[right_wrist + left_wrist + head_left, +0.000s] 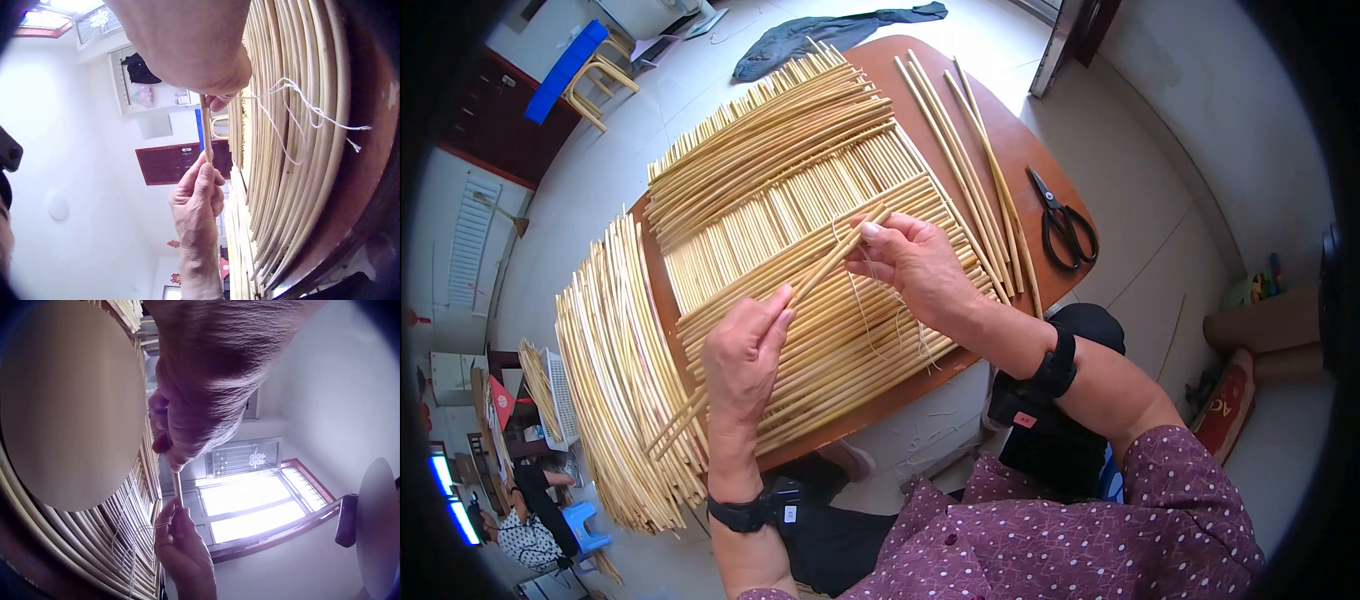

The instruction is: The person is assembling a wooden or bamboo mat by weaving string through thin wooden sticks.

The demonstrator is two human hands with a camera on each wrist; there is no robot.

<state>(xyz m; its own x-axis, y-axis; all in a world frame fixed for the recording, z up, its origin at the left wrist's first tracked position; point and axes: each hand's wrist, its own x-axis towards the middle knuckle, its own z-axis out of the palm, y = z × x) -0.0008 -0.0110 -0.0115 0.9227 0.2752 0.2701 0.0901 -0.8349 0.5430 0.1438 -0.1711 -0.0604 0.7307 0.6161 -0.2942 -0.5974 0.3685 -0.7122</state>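
My left hand (745, 350) pinches a straw-coloured stalk (830, 264) between thumb and fingers, over the loose stalks laid on the table. The upper end of the same stalk is pinched by my right hand (920, 268), so it slants up between both hands. A thin white string (269, 95) runs from the right hand's fingers and trails in loops over the stalks. Under the hands lies a layer of long stalks (840, 340), placed crosswise over a mat of stalks (745, 240). In the left wrist view, the right hand (187, 556) grips the stalk's far end.
The brown table (890, 75) carries a stalk bundle at its far side and several loose stalks (960, 150) on the right. Black scissors (1065, 222) lie near its right edge. Another large pile of stalks (615, 370) stands at the left. Dark cloth (810, 45) lies on the floor beyond.
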